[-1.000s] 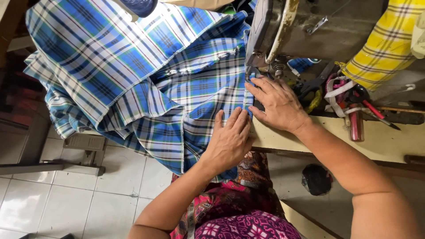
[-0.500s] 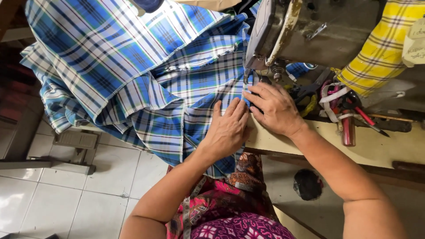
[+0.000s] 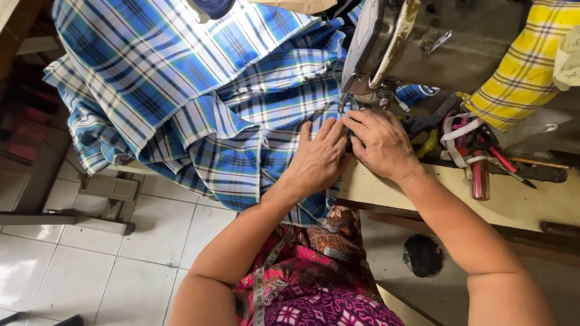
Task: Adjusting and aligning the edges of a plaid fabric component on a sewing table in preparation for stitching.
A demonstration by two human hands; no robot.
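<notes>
The left hand (image 3: pixel 319 160) lies flat, palm down, fingers spread and extended, pressing on the blue, white and green checked cotton cloth (image 3: pixel 181 102) where it passes over the edge of the pale wooden desk (image 3: pixel 519 202). The right hand (image 3: pixel 380 142) sits just beside it, touching it at the fingertips, its fingers curled loosely down onto the same cloth right below the needle area of the worn grey metal sewing machine (image 3: pixel 417 45); neither hand is closed around anything, both simply rest on the fabric. From the hands the cloth spreads away in folded, overlapping layers, with a stitched hem edge showing, and hangs off the desk toward the white tiled floor (image 3: pixel 109 265) on the left hand's side. Beyond the right hand, on the desk, lies a cluster of small tools: a red cylindrical tube (image 3: pixel 480 178), red-handled implements (image 3: pixel 498 160) and some white tape or ribbon loops (image 3: pixel 456 136); what each tool is I cannot tell. Farther out on that side a yellow checked fabric (image 3: pixel 522 66) hangs beside the machine. Nearer the body than the hands, a pink, red and purple patterned garment (image 3: pixel 314 284) covers the lap, with a pale measuring tape (image 3: pixel 263 278) lying across it.
</notes>
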